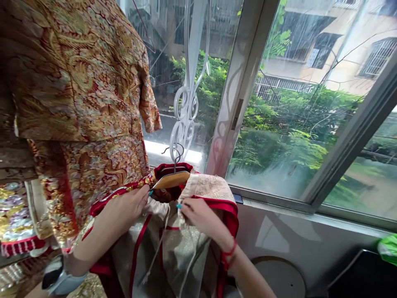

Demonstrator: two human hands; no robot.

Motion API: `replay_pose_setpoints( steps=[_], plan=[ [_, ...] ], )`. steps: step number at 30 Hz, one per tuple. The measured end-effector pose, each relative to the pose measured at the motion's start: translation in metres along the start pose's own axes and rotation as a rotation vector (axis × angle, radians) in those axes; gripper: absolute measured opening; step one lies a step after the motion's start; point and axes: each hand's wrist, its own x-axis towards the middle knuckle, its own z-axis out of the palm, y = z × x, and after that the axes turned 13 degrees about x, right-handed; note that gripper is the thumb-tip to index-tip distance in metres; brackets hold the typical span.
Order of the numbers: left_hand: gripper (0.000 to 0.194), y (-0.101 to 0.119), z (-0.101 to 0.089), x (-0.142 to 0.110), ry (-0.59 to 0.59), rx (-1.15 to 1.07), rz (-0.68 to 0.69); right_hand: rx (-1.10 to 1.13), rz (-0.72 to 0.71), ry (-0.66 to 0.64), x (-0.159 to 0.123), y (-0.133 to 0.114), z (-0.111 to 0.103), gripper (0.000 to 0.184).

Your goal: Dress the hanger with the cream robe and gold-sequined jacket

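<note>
A cream garment (182, 252) with red trim and a gathered drawstring waistband hangs in front of me, its cords dangling down. My left hand (132, 205) pinches the waistband at its left side, close to a wooden hanger (172, 181). On the other side, the fingers of my right hand (200, 217) are closed on the waistband near a cord. Behind the cream cloth, a red garment with gold decoration (116, 193) also sits on the hanger. The metal hook (177, 155) rises from the hanger. My fingertips are partly hidden by cloth.
Gold and red brocade clothing (93, 95) hangs at the left. White scrolled metalwork (185, 111) stands before the sliding window (248, 103). A dark flat object (237, 198) lies on the sill. At lower right are a round-topped item (276, 277), a black object (362, 277) and green plastic (389, 248).
</note>
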Motion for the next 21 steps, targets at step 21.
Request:
replay_pose_setpoints(
  steps=[21],
  plan=[
    [0.056, -0.089, 0.034, -0.087, 0.111, -0.532, -0.35, 0.265, -0.012, -0.04, 0.002, 0.125, -0.088, 0.046]
  ],
)
